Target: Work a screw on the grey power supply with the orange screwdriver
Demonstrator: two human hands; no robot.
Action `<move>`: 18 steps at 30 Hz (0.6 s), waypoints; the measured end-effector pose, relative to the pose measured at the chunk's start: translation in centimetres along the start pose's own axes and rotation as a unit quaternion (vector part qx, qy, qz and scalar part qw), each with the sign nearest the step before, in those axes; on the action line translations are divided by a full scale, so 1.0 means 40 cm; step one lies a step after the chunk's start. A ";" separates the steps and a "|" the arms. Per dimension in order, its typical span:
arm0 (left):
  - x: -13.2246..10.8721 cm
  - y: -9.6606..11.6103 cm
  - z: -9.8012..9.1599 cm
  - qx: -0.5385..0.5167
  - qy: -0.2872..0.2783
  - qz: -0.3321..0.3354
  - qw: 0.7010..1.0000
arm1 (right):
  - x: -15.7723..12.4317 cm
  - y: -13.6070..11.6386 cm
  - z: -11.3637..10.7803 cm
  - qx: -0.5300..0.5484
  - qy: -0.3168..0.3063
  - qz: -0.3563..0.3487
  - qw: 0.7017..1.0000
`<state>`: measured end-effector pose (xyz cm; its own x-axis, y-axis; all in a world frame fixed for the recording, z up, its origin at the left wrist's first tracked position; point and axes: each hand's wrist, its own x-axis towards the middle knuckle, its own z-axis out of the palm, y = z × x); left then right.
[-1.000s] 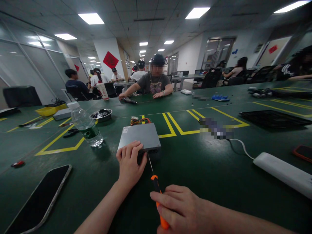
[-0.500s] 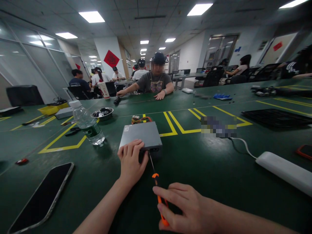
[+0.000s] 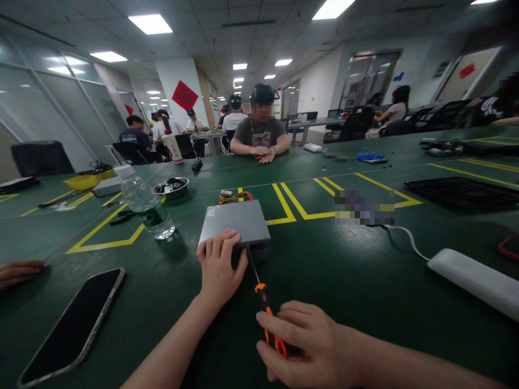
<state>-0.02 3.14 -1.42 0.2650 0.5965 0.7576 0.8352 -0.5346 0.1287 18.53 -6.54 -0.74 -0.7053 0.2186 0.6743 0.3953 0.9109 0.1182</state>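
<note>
A grey metal computer power supply [image 3: 233, 219] lies on the green table, its bundled coloured cables [image 3: 237, 197] behind it. My left hand [image 3: 221, 265] grips its near left edge, fingers over the top and thumb against the near side. In my right hand [image 3: 306, 340] is a screwdriver [image 3: 265, 308] with an orange and black handle, held between thumb and fingers. The screwdriver's shaft points up to the near face of the power supply, beside the socket. Its tip meets that face close to my left thumb; what it touches there is too small to make out.
A water bottle [image 3: 146, 205] and a metal bowl [image 3: 172, 187] of dark parts stand left of the power supply. A phone [image 3: 73, 324] lies front left, near another person's hand [image 3: 20, 272]. A white power strip [image 3: 474, 281] is at right. Across the table sits a person [image 3: 259, 132].
The screwdriver's handle has turned and shifted slightly in my right hand. Another person's hand has come in at left, where a small red object lay. The person opposite has brought both hands together.
</note>
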 end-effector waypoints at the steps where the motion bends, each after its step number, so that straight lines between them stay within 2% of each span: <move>1: 0.000 0.000 0.000 -0.001 0.000 0.001 1.000 | 0.004 0.000 -0.004 0.006 -0.004 0.002 1.000; 5: 0.001 -0.002 0.002 -0.003 0.002 0.000 1.000 | 0.007 0.001 -0.011 0.014 0.000 -0.002 1.000; 10: 0.000 -0.003 0.005 0.001 0.008 0.000 1.000 | -0.010 -0.001 0.004 0.006 0.021 0.012 1.000; 16: 0.001 -0.004 0.006 0.002 0.009 -0.002 1.000 | 0.005 -0.006 -0.005 0.023 -0.071 0.028 0.997; 18: 0.002 -0.004 0.005 0.003 0.009 0.000 1.000 | 0.009 -0.006 -0.011 0.011 -0.061 0.018 0.998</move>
<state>-0.03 3.37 -1.51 0.2563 0.5863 0.7685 0.8379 -0.5311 0.1258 18.43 -6.84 -0.19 -0.7573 0.2916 0.5844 0.4103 0.9086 0.0782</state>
